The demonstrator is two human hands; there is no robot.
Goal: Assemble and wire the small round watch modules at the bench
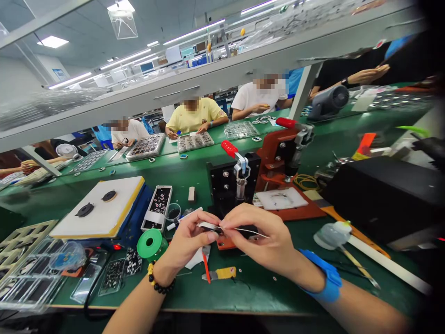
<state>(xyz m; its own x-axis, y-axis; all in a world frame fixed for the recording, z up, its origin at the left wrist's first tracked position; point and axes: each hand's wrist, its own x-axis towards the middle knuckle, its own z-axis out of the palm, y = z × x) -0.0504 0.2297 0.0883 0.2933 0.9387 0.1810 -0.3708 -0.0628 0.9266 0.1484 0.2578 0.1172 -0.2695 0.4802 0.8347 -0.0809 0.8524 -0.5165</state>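
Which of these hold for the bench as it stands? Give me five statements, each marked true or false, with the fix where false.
1. The fingers of the left hand and right hand meet at a small part. True.
2. The blue band is worn on the left arm. False: it is on the right arm; the left wrist wears a beaded bracelet.
3. Two dark round pieces lie on the white pad. True.
4. The green spool stands to the right of the black clamp fixture. False: it stands to the left.
5. The handle grip on the black clamp fixture is red. True.
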